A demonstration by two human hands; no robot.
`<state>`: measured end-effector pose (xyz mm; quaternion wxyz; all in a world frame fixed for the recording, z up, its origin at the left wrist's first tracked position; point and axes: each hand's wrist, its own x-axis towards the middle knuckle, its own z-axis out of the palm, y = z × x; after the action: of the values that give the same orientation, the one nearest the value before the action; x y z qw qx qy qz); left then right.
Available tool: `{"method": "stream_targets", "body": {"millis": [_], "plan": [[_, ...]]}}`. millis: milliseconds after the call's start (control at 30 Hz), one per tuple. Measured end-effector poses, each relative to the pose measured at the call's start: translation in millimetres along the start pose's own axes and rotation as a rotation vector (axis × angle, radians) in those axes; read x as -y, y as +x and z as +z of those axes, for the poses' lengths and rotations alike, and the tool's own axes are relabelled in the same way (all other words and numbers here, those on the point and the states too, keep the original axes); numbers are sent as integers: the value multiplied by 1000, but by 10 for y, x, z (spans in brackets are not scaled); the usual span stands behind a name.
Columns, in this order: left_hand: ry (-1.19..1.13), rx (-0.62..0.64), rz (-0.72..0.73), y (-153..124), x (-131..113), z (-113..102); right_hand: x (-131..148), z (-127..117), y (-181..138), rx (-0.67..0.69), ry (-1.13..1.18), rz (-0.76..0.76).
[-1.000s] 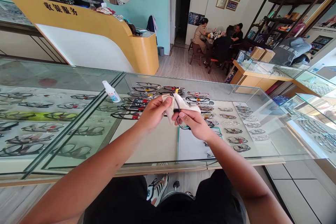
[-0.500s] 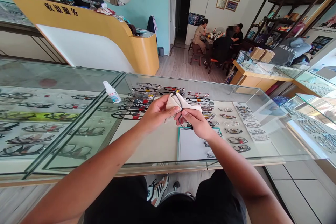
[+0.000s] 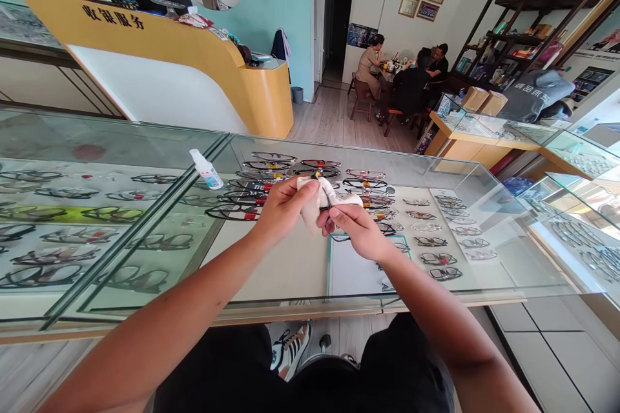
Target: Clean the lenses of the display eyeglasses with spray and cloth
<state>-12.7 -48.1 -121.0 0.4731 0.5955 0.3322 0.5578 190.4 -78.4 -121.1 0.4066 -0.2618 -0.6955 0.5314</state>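
Glasses (image 3: 325,208) and pale cloth (image 3: 310,214) held over a glass tabletop (image 3: 276,264)

The left hand (image 3: 283,206) pinches the cloth between thumb and fingers, folded around part of the dark-framed glasses. The right hand (image 3: 359,226) grips the frame, thumb pressed against bent fingers; part of the dark rim shows below it. The two hands are close together, near the middle of the view, with the glasses between them and partly hidden by cloth and fingers.

On the tabletop, to the left of the left hand, is a small white bottle (image 3: 207,171) with a blue label. Rows of spectacles (image 3: 432,241) lie under the glass, and a pale panel (image 3: 352,268) with a teal edge shows below the right hand. Farther back are a yellow-brown reception desk (image 3: 264,100) and three seated people (image 3: 409,89).
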Motion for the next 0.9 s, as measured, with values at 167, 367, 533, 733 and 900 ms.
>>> {"method": "stream_targets", "body": {"millis": [167,367,533,733,900], "plan": [[-48,38,-10,42,53,-70,28,-41,3,-36,6,-43],[-47,127,-92,32,-6,-113,81,-62,-5,-71,-6,-33],[-22,194,-119,0,-116,-63,87,-66,-9,-77,11,-31],[21,154,-104,2,-150,-4,27,-44,-2,-49,22,14],[74,100,-20,-29,-131,17,13,-9,-8,-22,6,20]]}}
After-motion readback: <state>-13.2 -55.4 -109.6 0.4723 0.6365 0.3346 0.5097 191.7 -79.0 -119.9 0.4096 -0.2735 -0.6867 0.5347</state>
